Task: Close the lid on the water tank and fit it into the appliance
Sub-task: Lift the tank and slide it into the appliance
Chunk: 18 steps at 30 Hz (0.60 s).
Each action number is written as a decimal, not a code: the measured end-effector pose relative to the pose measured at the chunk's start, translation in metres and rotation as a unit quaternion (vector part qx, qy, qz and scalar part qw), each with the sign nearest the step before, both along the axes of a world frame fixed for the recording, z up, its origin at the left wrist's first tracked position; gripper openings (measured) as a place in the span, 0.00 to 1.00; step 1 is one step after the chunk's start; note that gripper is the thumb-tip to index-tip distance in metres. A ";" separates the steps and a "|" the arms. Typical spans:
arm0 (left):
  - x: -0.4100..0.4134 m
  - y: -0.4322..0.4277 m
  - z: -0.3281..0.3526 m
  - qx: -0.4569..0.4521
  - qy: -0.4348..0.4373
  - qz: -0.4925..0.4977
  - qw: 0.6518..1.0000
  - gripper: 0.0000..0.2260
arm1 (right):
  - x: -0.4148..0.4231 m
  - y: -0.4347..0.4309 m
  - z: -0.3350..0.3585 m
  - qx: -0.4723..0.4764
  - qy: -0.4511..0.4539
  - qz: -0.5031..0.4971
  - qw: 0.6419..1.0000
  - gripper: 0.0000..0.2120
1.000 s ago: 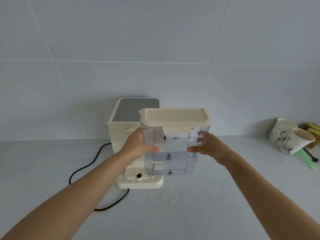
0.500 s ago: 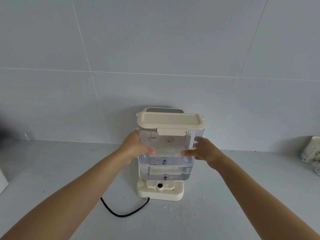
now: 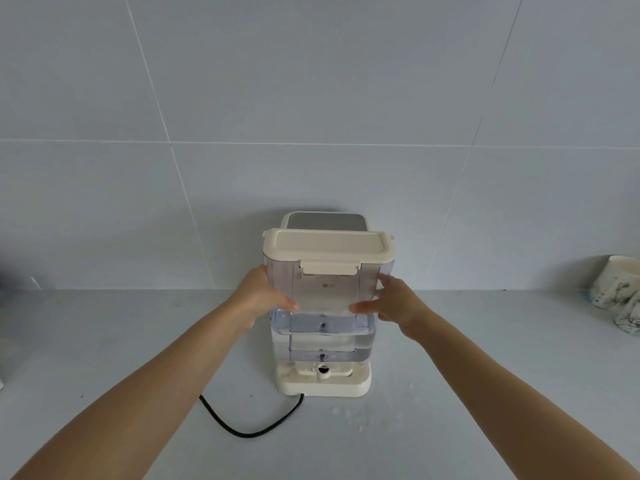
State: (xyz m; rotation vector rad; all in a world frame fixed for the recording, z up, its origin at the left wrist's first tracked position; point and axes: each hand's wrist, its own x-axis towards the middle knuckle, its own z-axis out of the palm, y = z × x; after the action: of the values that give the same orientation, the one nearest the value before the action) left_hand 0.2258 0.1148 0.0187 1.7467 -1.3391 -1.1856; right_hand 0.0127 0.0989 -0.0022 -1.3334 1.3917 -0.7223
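A clear plastic water tank (image 3: 325, 292) with a cream lid (image 3: 329, 245) shut on top is held upright over the cream base (image 3: 323, 381) of the appliance (image 3: 327, 221). Its bottom sits just above the base's round port. My left hand (image 3: 261, 297) grips the tank's left side. My right hand (image 3: 393, 303) grips its right side. The appliance's grey top shows behind the lid; the rest of its body is hidden by the tank.
A black power cord (image 3: 249, 426) loops on the grey counter (image 3: 104, 341) from the appliance's base toward me. Paper cups (image 3: 613, 289) stand at the far right by the tiled wall. Small water drops lie on the counter right of the base.
The tank has moved left and down, from beside the appliance to directly over its base. The view has shifted so the appliance is centred.
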 end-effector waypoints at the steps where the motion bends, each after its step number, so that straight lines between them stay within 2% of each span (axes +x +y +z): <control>1: 0.001 -0.001 -0.002 0.001 0.001 0.004 1.000 0.24 | 0.001 0.000 -0.002 -0.001 -0.002 -0.001 1.000 0.33; 5: 0.003 -0.003 -0.011 0.005 0.010 0.005 1.000 0.26 | 0.003 0.001 -0.010 0.000 -0.019 -0.010 1.000 0.34; 9: 0.002 -0.003 -0.018 0.000 0.024 0.014 1.000 0.17 | 0.005 0.001 -0.020 0.004 -0.028 -0.020 0.999 0.33; 14: 0.004 -0.006 -0.032 -0.012 0.039 0.002 0.999 0.23 | 0.005 0.000 -0.028 0.006 -0.018 -0.019 1.000 0.33; 18: 0.004 -0.007 -0.038 -0.010 0.030 -0.004 1.000 0.21 | 0.004 -0.001 -0.035 0.007 -0.016 -0.016 1.000 0.31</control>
State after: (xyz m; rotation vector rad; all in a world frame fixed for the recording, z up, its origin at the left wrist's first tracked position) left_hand 0.2301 0.1082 -0.0197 1.6803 -1.3203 -1.2141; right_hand 0.0170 0.0979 -0.0367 -1.2871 1.3923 -0.7506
